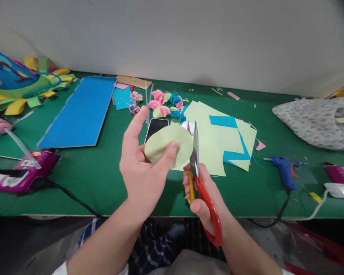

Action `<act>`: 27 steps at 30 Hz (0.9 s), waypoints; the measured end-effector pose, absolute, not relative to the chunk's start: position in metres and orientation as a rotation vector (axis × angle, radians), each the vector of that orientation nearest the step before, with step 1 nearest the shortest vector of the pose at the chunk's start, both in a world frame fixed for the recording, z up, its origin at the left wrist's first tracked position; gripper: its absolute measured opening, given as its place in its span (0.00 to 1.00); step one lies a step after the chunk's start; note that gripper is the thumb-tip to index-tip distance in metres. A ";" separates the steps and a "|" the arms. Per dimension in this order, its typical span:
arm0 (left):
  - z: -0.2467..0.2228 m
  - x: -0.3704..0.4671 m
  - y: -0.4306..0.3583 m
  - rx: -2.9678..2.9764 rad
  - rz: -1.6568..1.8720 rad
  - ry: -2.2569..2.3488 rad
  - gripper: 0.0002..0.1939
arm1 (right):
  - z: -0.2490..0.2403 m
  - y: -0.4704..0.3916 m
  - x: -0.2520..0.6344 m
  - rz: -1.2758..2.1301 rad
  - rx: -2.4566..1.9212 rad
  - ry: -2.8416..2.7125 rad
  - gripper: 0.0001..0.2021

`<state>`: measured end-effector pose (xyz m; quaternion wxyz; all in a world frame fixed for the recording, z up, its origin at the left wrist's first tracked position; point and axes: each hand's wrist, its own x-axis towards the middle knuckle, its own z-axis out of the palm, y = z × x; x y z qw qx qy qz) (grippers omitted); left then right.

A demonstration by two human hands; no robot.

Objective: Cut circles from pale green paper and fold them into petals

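My left hand pinches a round piece of pale green paper, thumb on top and index finger raised. In my right hand are scissors with one red and one yellow handle. Their blades point away from me, slightly apart, at the right edge of the round paper. Behind lie pale green sheets with a cut blue piece on them. A phone is partly hidden by the round paper.
A blue board lies left, near a decorated blue object. Pink, blue and green paper shapes sit at the back middle. At right are a blue glue gun, a patterned cloth item and a purple box; another purple box stands left.
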<state>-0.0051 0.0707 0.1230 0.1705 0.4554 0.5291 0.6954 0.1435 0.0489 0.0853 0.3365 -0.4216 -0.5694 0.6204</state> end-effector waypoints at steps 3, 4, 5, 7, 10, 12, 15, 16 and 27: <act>0.122 -0.006 0.070 1.290 1.966 1.498 0.36 | 0.088 0.049 0.143 1.630 -1.122 -1.462 0.43; 0.122 -0.007 0.070 1.290 1.956 1.494 0.36 | 0.088 0.049 0.143 1.639 -1.127 -1.455 0.43; 0.122 -0.007 0.070 1.290 1.951 1.489 0.36 | 0.089 0.049 0.143 1.649 -1.130 -1.449 0.43; 0.121 -0.008 0.069 1.285 1.934 1.484 0.36 | 0.089 0.048 0.144 1.663 -1.133 -1.434 0.42; 0.122 -0.008 0.069 1.274 1.906 1.481 0.36 | 0.086 0.047 0.145 1.697 -1.119 -1.387 0.41; 0.122 -0.009 0.070 1.269 1.890 1.484 0.35 | 0.084 0.047 0.146 1.716 -1.106 -1.362 0.41; 0.123 -0.012 0.071 1.279 1.876 1.468 0.36 | 0.084 0.047 0.147 1.717 -1.101 -1.362 0.41; 0.123 -0.012 0.072 1.281 1.873 1.460 0.36 | 0.085 0.047 0.148 1.713 -1.104 -1.369 0.40; 0.120 -0.018 0.076 1.335 1.873 1.398 0.37 | 0.089 0.047 0.153 1.670 -1.184 -1.453 0.42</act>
